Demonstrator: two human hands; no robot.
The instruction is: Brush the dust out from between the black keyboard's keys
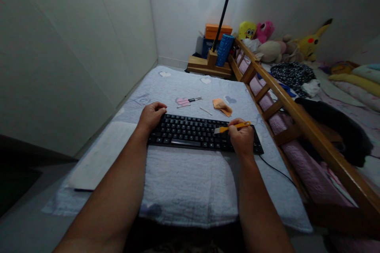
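your two forearms come in nearest the view, reaching forward over the pale bedspread (pixel 190 189) to a black keyboard (pixel 181 128) that lies straight ahead, crosswise to you. its long axis runs left to right, the right end slightly nearer your body.

starting at the left, a flat white sheet (pixel 101 150) lies beside your left forearm. your left hand (pixel 152 116) sits at the keyboard's far left corner, fingers bent in toward the edge; you can't tell from this view whether they grip it or only rest there. past the keyboard's far edge, going rightward, come a thin stick (pixel 183 106), a small dark-handled tool (pixel 192 99), another thin stick (pixel 206 110) and a folded orange cloth (pixel 222 107), all apart from your hands.

your right hand (pixel 242 138) is over the keyboard's right part, pinching a yellow brush (pixel 225 129) by its handle. the brush points left, roughly along the keyboard's length, bristles at the keys right of the middle. your right hand is much the nearer to those keys; most of the rows stretch between the bristles and your left hand. farther right, a cable (pixel 277 170) trails from the keyboard toward the wooden rail (pixel 297 116).
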